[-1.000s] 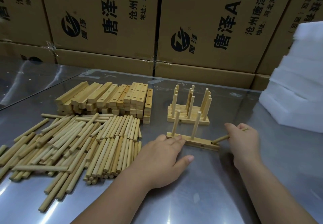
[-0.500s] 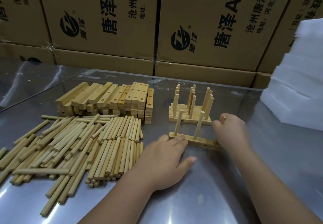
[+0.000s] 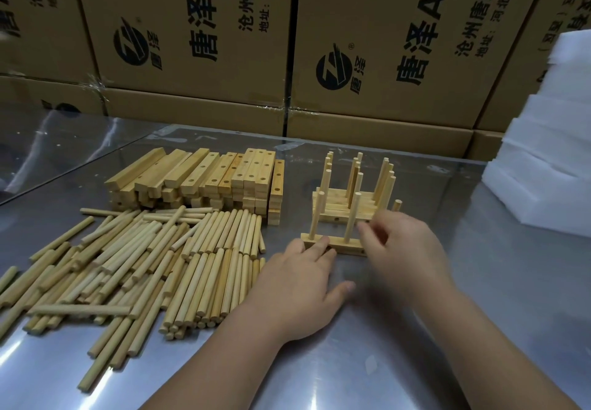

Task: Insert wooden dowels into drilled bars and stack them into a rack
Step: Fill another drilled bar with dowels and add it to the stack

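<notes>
Left hand (image 3: 299, 285) presses flat, fingers spread, on the drilled bar (image 3: 332, 244); right hand (image 3: 403, 250) pinches a dowel (image 3: 396, 205) at its far end.

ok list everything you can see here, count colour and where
loose dowels: many, pale wood, heaped on the left
drilled bars: a stack, pale wood, behind the dowels
finished rack: one stack, pale wood, centre back
bar being worked: one, two dowels upright, in front of the rack
cardboard boxes: several, brown, black print, along the back
white foam blocks: a stack, right edge
metal table: one, shiny grey
left hand: fingers on the bar's left end
right hand: blurred, at the bar's right end
</notes>
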